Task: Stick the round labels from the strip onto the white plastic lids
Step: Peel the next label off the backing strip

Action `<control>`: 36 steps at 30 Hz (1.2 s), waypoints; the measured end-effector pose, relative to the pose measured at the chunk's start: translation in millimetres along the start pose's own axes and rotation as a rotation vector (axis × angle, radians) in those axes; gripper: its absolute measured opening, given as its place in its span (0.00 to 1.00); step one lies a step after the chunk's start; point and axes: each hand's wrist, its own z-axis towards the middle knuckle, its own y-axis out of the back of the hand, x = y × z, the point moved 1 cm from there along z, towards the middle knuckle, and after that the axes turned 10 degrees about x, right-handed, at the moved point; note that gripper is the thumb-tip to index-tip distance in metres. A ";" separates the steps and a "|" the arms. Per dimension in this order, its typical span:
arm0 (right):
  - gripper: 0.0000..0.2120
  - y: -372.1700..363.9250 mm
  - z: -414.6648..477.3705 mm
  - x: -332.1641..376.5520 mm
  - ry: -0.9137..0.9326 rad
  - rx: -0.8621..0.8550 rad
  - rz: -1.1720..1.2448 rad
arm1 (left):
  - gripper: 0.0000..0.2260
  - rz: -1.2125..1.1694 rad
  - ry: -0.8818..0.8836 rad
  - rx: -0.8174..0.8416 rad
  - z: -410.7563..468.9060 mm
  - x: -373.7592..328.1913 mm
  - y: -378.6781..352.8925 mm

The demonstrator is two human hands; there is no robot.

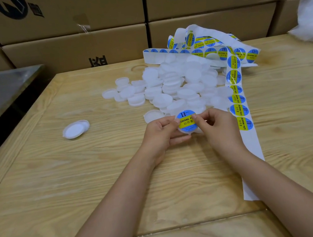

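Left hand (pixel 161 131): pinches lid (pixel 189 132) at nine o'clock.
Right hand (pixel 212 125): pinches lid at three o'clock, thumb on label (pixel 186 122).
Risk: uneven pressing could crease or skew the label.

1. Two hands are counted: the left hand (pixel 161 131) and the right hand (pixel 214 124).
2. One labelled lid (pixel 187 123) is counted between them.
3. One lone lid (pixel 75 129) is counted apart at the left.
4. The pile of lids (pixel 173 88) is too heaped to be counted exactly; dozens are seen.
5. One label strip (pixel 251 145) is counted; its labels are too tangled for a tally.
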 end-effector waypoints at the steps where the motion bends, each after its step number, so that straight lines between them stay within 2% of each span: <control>1: 0.10 -0.4 -1.1 1.0 0.018 -0.012 -0.035 | 0.06 0.003 0.000 -0.003 0.1 0.2 -0.4; 9: 0.09 -3.9 -6.0 9.4 0.171 -0.035 -0.303 | 0.07 -0.025 -0.007 -0.031 1.9 1.1 -3.0; 16: 0.10 -8.3 -5.3 7.9 0.204 -0.131 -0.341 | 0.07 -0.087 -0.006 -0.055 3.0 1.5 -4.8; 17: 0.11 -8.8 -4.5 8.1 0.190 -0.132 -0.332 | 0.07 -0.089 -0.006 -0.059 2.7 1.4 -4.8; 20: 0.26 -6.8 -2.9 9.2 0.121 -0.128 -0.202 | 0.06 -0.100 -0.016 -0.060 1.6 0.3 -2.8; 21: 0.25 -6.4 -2.4 8.4 0.128 -0.124 -0.168 | 0.06 -0.102 -0.021 -0.051 1.3 -0.3 -2.2; 25: 0.05 -9.7 -3.4 4.3 0.151 -0.148 -0.107 | 0.07 -0.093 -0.038 0.019 0.4 -2.1 -1.5; 33: 0.17 -11.9 0.9 5.8 -0.052 -0.167 0.066 | 0.11 0.010 -0.073 0.112 -0.5 4.4 -5.7; 36: 0.18 -13.9 -0.4 7.4 -0.070 -0.100 0.090 | 0.13 0.000 -0.104 0.094 -0.3 5.1 -6.2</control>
